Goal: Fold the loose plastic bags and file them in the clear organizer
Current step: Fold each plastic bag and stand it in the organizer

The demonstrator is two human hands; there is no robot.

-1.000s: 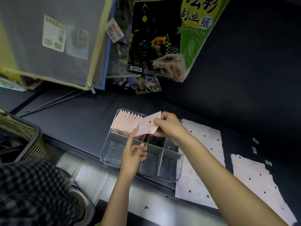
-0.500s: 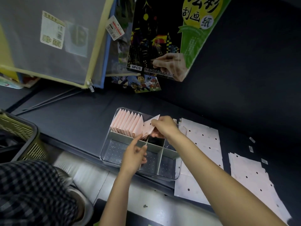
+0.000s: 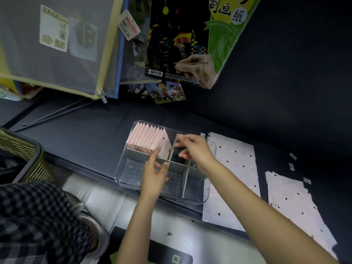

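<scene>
A stationery or toy shop, seen at a dark display shelf [image 3: 91, 141]. Hanging stock includes mesh zip pouches [image 3: 57, 44] with barcode labels, a price-tagged pack [image 3: 128, 25], a scratch-art paper pack [image 3: 181, 40] marked "5PCS", and a cartoon-printed item [image 3: 162, 92]; a shopping basket [image 3: 21, 157] stands at left.

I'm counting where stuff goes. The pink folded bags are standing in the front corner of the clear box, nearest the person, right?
Not quite. The head view shows the pink folded bags standing in the back-left corner of the clear box, farthest from the person. The front sections hold no bags.
</scene>
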